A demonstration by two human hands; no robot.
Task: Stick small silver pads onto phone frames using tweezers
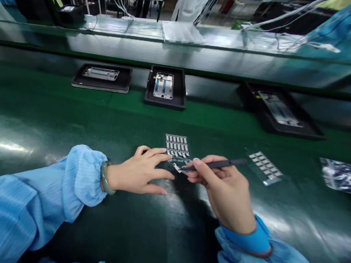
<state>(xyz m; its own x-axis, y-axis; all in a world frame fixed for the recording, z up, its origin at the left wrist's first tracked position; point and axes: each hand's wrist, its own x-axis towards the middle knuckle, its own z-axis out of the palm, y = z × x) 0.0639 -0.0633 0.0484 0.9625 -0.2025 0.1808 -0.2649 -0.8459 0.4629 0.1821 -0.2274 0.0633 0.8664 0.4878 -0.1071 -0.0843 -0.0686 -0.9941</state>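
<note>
White glare streaks the green bench (127, 119) at left — its near middle shadowed, the view's outer edges blurred.

From where I stand, the worktop (136, 230) is smooth and glossy. At twelve o'clock, a matt tray (165, 103) bears a shiny, metallic frame (169, 86). The tool (228, 163) at four looks matt; the bag (345, 177) at three, crinkled, glossy plastic; the sleeve (31, 200) at eight, creased cloth.

A glossy, dark-green surface (118, 120) carries three black, rectangular trays (165, 102) along its far side, a gridded sheet of small, pale pieces (177, 144) nearer, a clear sheet of silvery squares (266, 165) rightward, and a shiny plastic bag (345, 177) beyond.
</note>
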